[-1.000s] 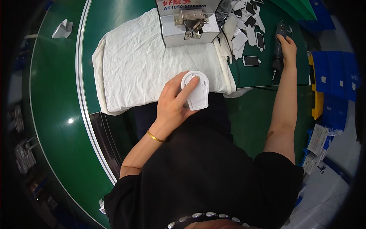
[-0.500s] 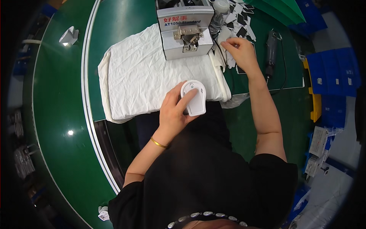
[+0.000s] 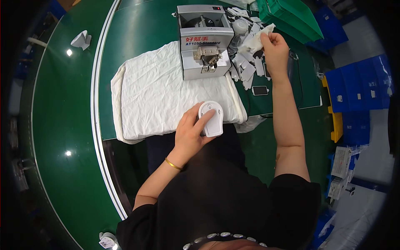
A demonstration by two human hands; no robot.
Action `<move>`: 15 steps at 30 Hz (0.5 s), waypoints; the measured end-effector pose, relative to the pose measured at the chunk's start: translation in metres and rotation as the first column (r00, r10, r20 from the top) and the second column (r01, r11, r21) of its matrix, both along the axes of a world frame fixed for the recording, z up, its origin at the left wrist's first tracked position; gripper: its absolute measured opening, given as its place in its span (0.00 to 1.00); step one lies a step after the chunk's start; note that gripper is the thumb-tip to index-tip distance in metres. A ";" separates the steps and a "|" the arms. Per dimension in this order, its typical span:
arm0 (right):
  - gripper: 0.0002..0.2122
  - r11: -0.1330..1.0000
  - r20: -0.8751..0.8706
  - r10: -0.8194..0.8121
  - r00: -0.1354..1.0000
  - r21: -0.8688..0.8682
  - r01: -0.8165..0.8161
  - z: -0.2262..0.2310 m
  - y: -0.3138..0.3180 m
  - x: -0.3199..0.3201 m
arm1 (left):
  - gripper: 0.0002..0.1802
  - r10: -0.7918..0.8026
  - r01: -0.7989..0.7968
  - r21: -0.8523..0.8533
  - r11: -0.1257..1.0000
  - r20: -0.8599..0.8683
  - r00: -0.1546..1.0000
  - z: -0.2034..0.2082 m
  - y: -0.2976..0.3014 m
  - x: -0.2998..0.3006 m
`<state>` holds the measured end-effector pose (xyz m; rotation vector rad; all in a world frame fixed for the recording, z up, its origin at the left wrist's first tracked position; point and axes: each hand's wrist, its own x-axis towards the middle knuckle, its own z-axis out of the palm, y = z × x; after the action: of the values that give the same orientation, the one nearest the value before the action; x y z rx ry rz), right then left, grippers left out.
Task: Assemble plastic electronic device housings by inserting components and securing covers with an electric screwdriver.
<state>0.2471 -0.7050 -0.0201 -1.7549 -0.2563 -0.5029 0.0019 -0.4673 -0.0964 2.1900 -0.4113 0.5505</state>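
Observation:
My left hand (image 3: 188, 131) is closed round a white plastic housing (image 3: 213, 126), rounded at one end and squared at the other, with its recessed face up. The thumb lies across that face, above the near edge of a padded white cloth (image 3: 152, 98). Farther off on the right, my right hand (image 3: 276, 52) pinches a crumpled white wipe (image 3: 253, 42), which hangs over a heap of flat white and dark pieces (image 3: 246, 71). A small dark-faced rectangular piece (image 3: 260, 90) lies apart, nearer me.
A silver screw feeder (image 3: 193, 64) stands at the cloth's far edge. Behind it to the right are a clear bottle (image 3: 240, 27) and a green crate (image 3: 293, 25). A dark electric screwdriver (image 3: 294, 68) is partly hidden by my right arm. On the left surface sits a white flared part (image 3: 81, 40).
My right hand has moved up and right, lifting the white wipe from the heap. My left hand still holds the housing. The whole view has shifted slightly.

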 end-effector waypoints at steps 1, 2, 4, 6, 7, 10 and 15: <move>0.07 0.995 -0.012 -0.043 0.999 -0.089 0.042 0.007 0.004 0.004 | 0.40 0.003 -0.003 -0.003 1.000 0.004 1.000 0.000 0.000 0.000; 0.09 0.996 0.020 -0.014 1.000 -0.085 0.015 0.014 0.009 0.007 | 0.40 0.001 -0.001 -0.003 1.000 0.006 1.000 0.000 0.000 0.000; 0.09 0.943 0.113 -0.051 0.992 -0.321 0.085 0.034 0.020 0.009 | 0.40 0.001 -0.001 -0.006 1.000 0.009 1.000 0.000 0.000 -0.001; 0.09 0.782 0.256 0.007 0.967 -0.604 0.154 0.043 0.026 0.012 | 0.39 0.001 -0.001 -0.016 1.000 0.007 1.000 0.000 -0.001 -0.002; 0.09 0.781 0.255 0.009 0.967 -0.606 0.153 0.046 0.028 0.012 | 0.39 0.002 -0.002 -0.019 1.000 0.006 1.000 0.000 0.000 -0.003; 0.10 0.639 0.302 0.122 0.945 -0.753 0.158 0.049 0.031 0.013 | 0.39 -0.003 0.003 -0.037 0.999 0.002 1.000 -0.002 0.000 -0.004; 0.12 0.465 0.485 0.252 0.837 -0.819 0.335 0.037 0.021 0.017 | 0.39 -0.014 0.015 -0.044 0.999 0.017 1.000 -0.009 0.003 0.000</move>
<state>0.2641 -0.6841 0.0173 -2.6209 -1.0718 -1.0577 0.0017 -0.4646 -0.1053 2.1399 -0.4198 0.5655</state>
